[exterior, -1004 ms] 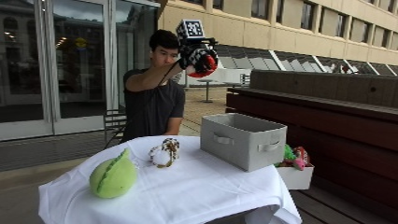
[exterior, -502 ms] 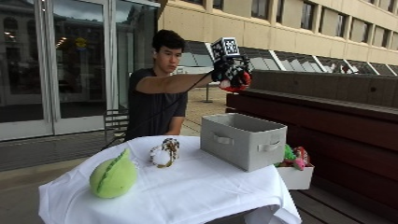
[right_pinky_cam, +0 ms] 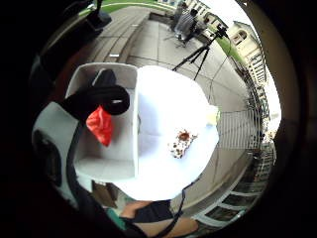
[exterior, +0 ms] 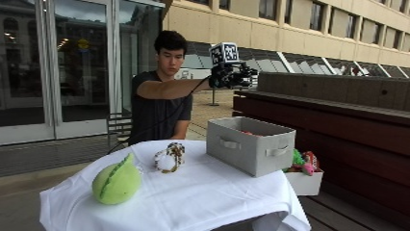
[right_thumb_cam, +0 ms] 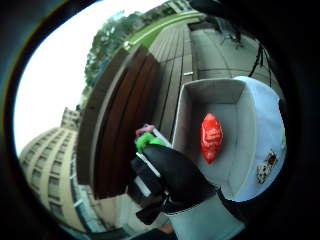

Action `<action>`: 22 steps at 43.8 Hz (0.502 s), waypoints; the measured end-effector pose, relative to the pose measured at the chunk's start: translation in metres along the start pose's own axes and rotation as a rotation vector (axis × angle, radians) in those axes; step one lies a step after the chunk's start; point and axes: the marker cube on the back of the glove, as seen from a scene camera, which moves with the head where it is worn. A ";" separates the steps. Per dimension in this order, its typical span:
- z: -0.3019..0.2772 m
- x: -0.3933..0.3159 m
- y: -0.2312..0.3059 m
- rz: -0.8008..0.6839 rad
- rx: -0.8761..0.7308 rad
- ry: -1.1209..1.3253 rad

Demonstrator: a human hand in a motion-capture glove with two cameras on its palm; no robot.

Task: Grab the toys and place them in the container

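Note:
My gloved right hand [exterior: 230,77] hovers high above the grey fabric container [exterior: 249,144] with its fingers relaxed and nothing in them. A red toy [right_thumb_cam: 211,137] lies on the container's floor, and a sliver of this red toy [exterior: 247,133] shows over the rim in the outside view. On the white tablecloth [exterior: 192,197] remain a green pod-shaped plush [exterior: 117,180] at the left and a small brown-spotted white toy [exterior: 170,157] beside the container. In the little finger side palm view the spotted toy [right_pinky_cam: 181,143] lies mid-table and the red toy [right_pinky_cam: 101,125] sits in the container [right_pinky_cam: 106,166].
A small white box [exterior: 302,180] with green and pink toys stands behind the table's right corner, against a dark wooden bench wall [exterior: 333,125]. The person sits behind the table. Glass doors stand at the back left.
My hand swung right from beside the person's head to above the container while holding the red toy. It has let go, and the toy now lies in the container.

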 end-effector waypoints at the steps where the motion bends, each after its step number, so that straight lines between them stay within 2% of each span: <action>1: -0.003 0.006 0.002 0.000 -0.003 0.009; 12: -0.039 0.115 0.037 0.057 -0.022 0.063; 22: -0.027 0.213 0.068 0.123 -0.026 0.084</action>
